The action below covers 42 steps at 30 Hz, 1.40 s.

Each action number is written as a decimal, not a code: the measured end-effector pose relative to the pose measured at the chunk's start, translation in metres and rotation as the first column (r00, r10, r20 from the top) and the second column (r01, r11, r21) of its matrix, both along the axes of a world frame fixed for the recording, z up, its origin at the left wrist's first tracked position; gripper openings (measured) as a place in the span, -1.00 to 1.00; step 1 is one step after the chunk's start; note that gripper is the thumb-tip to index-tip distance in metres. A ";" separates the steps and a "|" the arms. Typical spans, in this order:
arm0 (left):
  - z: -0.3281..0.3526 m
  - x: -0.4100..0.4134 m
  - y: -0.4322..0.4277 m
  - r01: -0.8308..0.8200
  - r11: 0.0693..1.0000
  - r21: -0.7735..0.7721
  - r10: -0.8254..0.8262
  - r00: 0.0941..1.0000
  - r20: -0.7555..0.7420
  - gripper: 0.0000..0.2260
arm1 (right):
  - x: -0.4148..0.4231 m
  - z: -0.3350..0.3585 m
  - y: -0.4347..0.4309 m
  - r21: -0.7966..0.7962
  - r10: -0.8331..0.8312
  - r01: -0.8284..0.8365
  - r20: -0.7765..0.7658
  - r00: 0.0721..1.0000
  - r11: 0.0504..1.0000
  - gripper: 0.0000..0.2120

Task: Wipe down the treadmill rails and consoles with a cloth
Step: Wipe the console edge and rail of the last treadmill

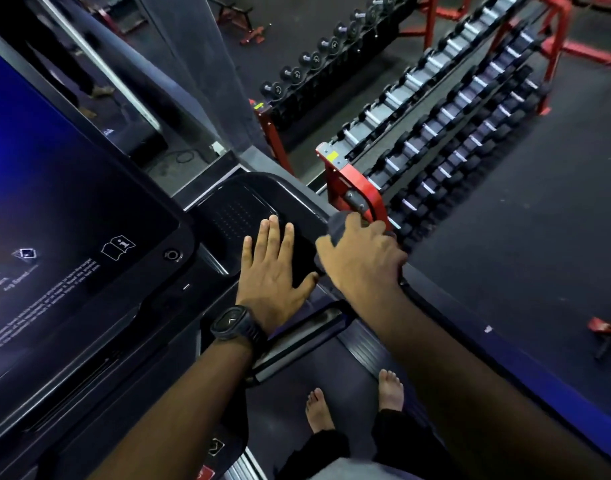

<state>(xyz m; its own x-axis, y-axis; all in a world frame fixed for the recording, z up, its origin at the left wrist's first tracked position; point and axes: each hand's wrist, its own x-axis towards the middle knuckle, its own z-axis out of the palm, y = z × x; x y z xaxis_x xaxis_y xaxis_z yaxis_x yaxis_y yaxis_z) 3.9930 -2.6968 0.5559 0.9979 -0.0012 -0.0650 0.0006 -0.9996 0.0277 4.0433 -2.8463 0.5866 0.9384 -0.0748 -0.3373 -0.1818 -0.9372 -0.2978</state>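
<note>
The left hand (273, 271) lies flat with straight, spread fingers on the glossy black plastic console tray (241, 202), holding nothing; a black wristwatch (234, 323) sits on its wrist. Just beside it, the right hand (363, 258) curls its fingers over a bunched grey cloth (338, 223), pressing it where the tray's corner meets the dark treadmill side rail (487, 348). A large dark blue-lit screen (54, 202) is left of the left hand. A red steel dumbbell rack (352, 188) stands beyond the right hand.
</note>
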 end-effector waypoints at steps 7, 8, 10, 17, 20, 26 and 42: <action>0.003 -0.002 0.005 0.040 0.998 -0.042 -0.041 0.999 -0.028 -0.19 | -0.019 -0.009 0.004 -0.154 0.275 -0.240 0.272 0.922 0.958 -0.19; 0.004 -0.004 0.006 0.047 0.998 -0.043 -0.049 0.998 -0.035 -0.19 | -0.030 -0.012 0.003 -0.217 0.310 -0.255 0.281 0.908 0.942 -0.17; 0.006 -0.007 0.009 0.049 0.998 -0.045 -0.052 0.997 -0.055 -0.18 | -0.044 -0.016 0.003 -0.319 0.399 -0.304 0.293 0.869 0.897 -0.15; 0.010 -0.021 0.021 0.040 0.998 -0.045 -0.044 0.995 -0.088 -0.19 | -0.025 -0.018 0.016 -0.441 0.611 -0.470 0.263 0.747 0.764 -0.23; 0.014 -0.023 0.026 0.051 0.998 -0.025 -0.053 0.993 -0.107 -0.18 | -0.037 -0.027 0.006 -0.506 0.669 -0.497 0.243 0.702 0.705 -0.24; 0.017 -0.025 0.030 0.063 0.997 0.047 -0.056 0.989 -0.137 -0.17 | -0.016 -0.011 0.029 -0.495 0.649 -0.484 0.240 0.722 0.722 -0.24; 0.037 -0.052 0.070 0.243 0.858 0.452 -0.199 0.970 -0.142 -0.27 | -0.058 0.002 0.064 -0.312 0.337 -0.252 0.260 0.905 0.916 -0.29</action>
